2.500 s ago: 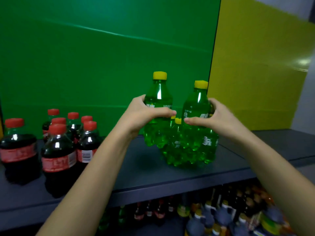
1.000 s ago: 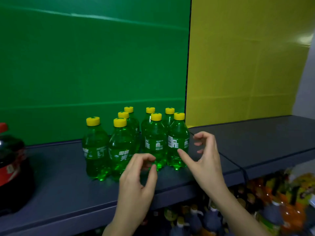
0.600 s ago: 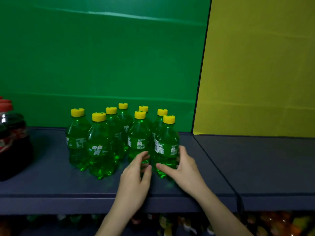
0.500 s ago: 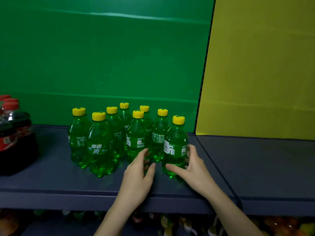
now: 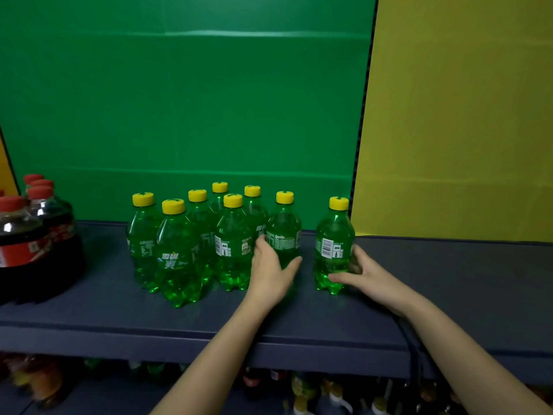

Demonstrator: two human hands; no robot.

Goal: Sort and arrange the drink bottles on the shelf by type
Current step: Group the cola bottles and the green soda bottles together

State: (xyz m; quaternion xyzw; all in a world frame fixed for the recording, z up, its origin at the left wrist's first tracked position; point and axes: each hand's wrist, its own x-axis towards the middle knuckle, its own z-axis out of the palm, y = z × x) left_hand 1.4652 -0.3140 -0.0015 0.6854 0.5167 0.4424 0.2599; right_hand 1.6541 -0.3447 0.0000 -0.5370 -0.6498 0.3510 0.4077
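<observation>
On the dark shelf (image 5: pixel 299 320) I am lining up the green bottles (image 5: pixel 179 253), sorted apart from the cola bottles (image 5: pixel 27 235) at left. Two stand upright, caps up: my left hand (image 5: pixel 270 274) wraps the base of the Sprite-label bottle (image 5: pixel 283 229), and my right hand (image 5: pixel 368 275) grips the barcode bottle (image 5: pixel 332 235), set apart rightward. Next, I judge, both need sliding level into rows.
</observation>
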